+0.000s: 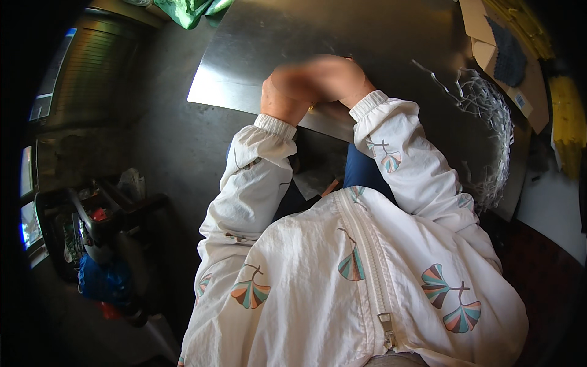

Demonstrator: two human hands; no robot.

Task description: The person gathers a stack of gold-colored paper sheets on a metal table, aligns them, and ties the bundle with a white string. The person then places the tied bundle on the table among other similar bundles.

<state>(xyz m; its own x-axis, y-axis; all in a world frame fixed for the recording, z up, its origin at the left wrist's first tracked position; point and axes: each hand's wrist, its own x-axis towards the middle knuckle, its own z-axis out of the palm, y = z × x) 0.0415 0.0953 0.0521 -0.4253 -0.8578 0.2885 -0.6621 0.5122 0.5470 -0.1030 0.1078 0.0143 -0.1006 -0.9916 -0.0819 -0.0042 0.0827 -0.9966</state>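
My left hand (287, 92) and my right hand (343, 78) meet over the near edge of a shiny metal tabletop (269, 37). A smooth blur covers both hands, so their fingers do not show, nor does anything they may hold. Below my right wrist, at the table's edge, there is a tiny yellowish spot (311, 108), too small to name. White sleeves with a leaf print cover both my forearms. Right of my right arm, a loose bundle of thin, whitish, glossy strips (489, 116) lies on the table.
An open cardboard box (483, 52) with a dark blue textured cloth (507, 52) stands at the far right, near yellow material (565, 116). A green plastic bag (186, 11) is at the top. To the left, a black frame (79, 208) with a blue bag (104, 278) stands on the grey floor.
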